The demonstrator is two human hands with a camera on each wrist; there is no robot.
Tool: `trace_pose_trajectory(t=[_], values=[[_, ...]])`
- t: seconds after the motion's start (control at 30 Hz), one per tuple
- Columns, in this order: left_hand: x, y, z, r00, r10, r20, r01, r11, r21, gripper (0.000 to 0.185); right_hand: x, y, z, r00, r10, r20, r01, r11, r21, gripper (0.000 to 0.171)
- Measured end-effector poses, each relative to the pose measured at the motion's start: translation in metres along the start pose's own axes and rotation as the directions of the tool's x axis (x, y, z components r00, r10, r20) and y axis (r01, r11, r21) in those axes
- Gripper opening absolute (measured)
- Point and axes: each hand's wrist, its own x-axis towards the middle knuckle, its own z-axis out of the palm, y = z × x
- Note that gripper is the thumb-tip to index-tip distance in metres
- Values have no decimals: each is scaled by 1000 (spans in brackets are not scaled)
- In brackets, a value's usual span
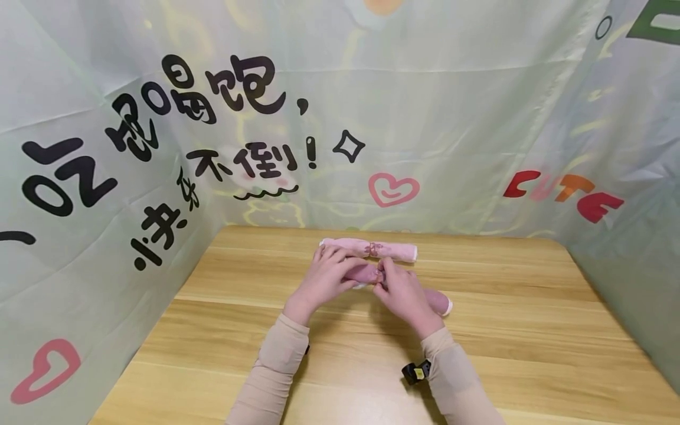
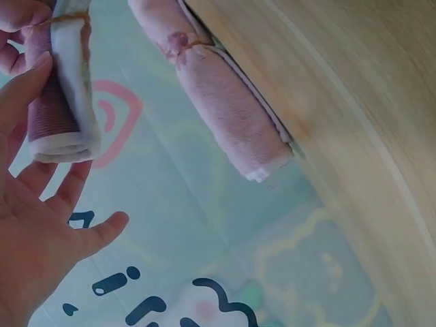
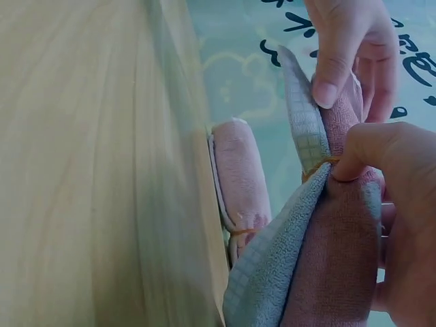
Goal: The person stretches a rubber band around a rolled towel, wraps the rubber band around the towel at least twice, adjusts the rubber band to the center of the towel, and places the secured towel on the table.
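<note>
A dusky pink rolled towel (image 1: 438, 301) with a whitish underside spans between both hands above the wooden table. A thin orange-brown rubber band (image 3: 321, 167) cinches it at the middle. My left hand (image 1: 325, 274) holds the towel's left half, thumb on top and fingers behind. At the band, my right hand (image 1: 405, 293) grips the roll, its thumb right at the elastic and other fingers on the far side. In the right wrist view the loose pale edge (image 3: 269, 266) flares out on either side of the band.
Just behind the hands lies a paler pink rolled towel (image 1: 395, 251), also banded at its middle, near the table's (image 1: 504, 354) back edge. A printed fabric curtain (image 1: 451, 118) hangs behind and at the sides. A black device (image 1: 416, 372) sits at the right wrist.
</note>
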Motion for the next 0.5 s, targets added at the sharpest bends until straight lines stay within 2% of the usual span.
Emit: trace_pose_trajectory(t=[0.3,0.5], values=[[0,-1,6,999,-26,33,25,999,46,53,0,0,-4,1000,-10,15,10,1000,21,25],[-2,-2,5,999,-45,29,44,999,32,38,1,-2,-4,999,-4,54,0,996,87,25]])
